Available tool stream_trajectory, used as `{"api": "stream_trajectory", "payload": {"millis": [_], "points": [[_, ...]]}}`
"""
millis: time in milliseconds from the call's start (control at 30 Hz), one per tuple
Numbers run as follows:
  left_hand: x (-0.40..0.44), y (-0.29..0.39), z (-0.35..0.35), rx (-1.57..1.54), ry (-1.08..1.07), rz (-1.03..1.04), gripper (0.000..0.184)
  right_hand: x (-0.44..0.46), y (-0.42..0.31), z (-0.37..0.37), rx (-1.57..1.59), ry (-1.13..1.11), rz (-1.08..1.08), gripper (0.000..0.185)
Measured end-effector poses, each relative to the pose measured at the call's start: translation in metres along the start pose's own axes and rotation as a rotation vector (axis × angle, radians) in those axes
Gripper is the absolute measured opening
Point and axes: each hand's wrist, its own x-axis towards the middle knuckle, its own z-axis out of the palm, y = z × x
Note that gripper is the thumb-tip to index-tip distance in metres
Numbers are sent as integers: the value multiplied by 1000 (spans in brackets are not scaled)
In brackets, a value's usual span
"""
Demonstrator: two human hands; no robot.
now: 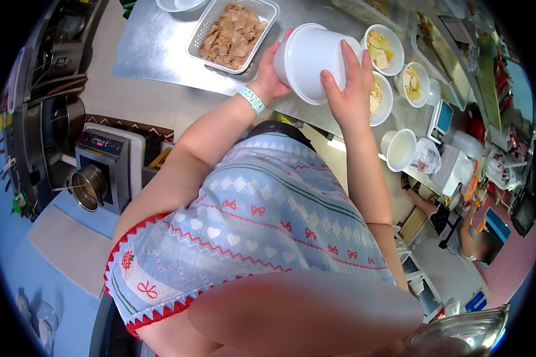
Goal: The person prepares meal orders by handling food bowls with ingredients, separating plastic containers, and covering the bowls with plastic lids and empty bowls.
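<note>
Between my two hands is a white plastic tub (312, 59), possibly several nested, tilted on its side above the steel counter. My left hand (272, 74), with a pale green wristband, grips the rim side. My right hand (351, 89) has its fingers spread against the base end. To the left stands a white perforated basket (195, 49) full of thin brown slices (232, 37). Just beyond my right hand are white bowls with pale yellow food: one bowl (397, 53) at the back, another bowl (387, 98) partly hidden by my hand.
The steel counter (155, 50) runs across the top. On its right are another filled bowl (424, 86), a digital scale (441, 121) and a white tub (399, 150). A steel pot (88, 185) stands at the left. A person (476, 241) is at the far right.
</note>
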Motion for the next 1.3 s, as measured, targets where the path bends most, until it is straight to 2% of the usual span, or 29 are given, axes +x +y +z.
{"api": "stream_trajectory", "payload": {"millis": [133, 200, 333, 367, 400, 433, 467, 500, 533, 567, 600, 633, 667, 700, 800, 867, 900, 1000, 1067, 1133, 1200, 1233, 1267, 1300], "points": [[0, 0, -1, -4, 14, -9, 70, 2, 1, 2, -9, 9, -24, 62], [-1, 4, -8, -91, -128, -48, 65, 3, 3, 7, -29, 10, -36, 60], [-5, 3, 2, -122, -96, -56, 64, 3, 12, 2, 31, -20, -36, 53], [-6, 7, 9, 44, -45, 51, 67, 6, 14, 2, 32, -11, -38, 53], [-8, 13, 23, 213, 3, 158, 69, 10, 17, 2, 250, 19, -6, 52], [-8, 24, 42, 228, -6, 157, 69, 14, 21, 4, 471, 52, 24, 51], [-9, 38, 67, 463, 76, 226, 61, 19, 30, 12, 482, 71, 18, 51], [-12, 49, 94, 704, 161, 296, 54, 23, 40, 30, 947, 156, 130, 52], [-17, 54, 125, 736, 156, 302, 54, 25, 46, 47, 1419, 237, 236, 53], [-23, 56, 157, 1375, 254, 564, 53, 26, 41, 63, 1744, 297, 340, 53], [-25, 55, 177, 2016, 336, 833, 51, 26, 40, 80, 1777, 318, 328, 53], [-12, 59, 179, 2265, 352, 569, 61, 28, 43, 98, 1931, 345, 491, 52], [6, 54, 163, 2294, 353, 562, 61, 24, 50, 113, 2077, 363, 672, 52], [26, 43, 131, 2429, 274, 527, 59, 19, 60, 126, 2105, 370, 677, 52], [43, 13, 96, 2519, 170, 591, 53, 3, 86, 155, 2170, 302, 647, 46], [31, -16, 109, 2906, 253, 480, 52, -10, 103, 160, 1804, 217, 722, 42], [46, -19, 78, 2802, 217, 638, 52, -9, 105, 155, 1689, 194, 767, 41], [44, -17, 83, 2671, 155, 711, 51, 2, 107, 149, 1626, 303, 734, 43], [55, -14, 59, 2547, 94, 781, 51, -2, 112, 134, 1528, 246, 707, 43], [53, -3, 66, 2430, 43, 874, 52, 0, 113, 121, 1442, 186, 654, 43], [27, -4, 80, 2305, -44, 869, 54, -8, 111, 107, 1401, 209, 901, 45], [20, -2, 82, 2269, -30, 839, 50, -13, 108, 106, 1229, 232, 837, 47], [15, 0, 81, 2260, -16, 836, 50, -16, 108, 103, 1219, 220, 840, 47], [12, 3, 81, 2205, -58, 854, 47, -15, 110, 99, 1240, 195, 734, 50]]}}
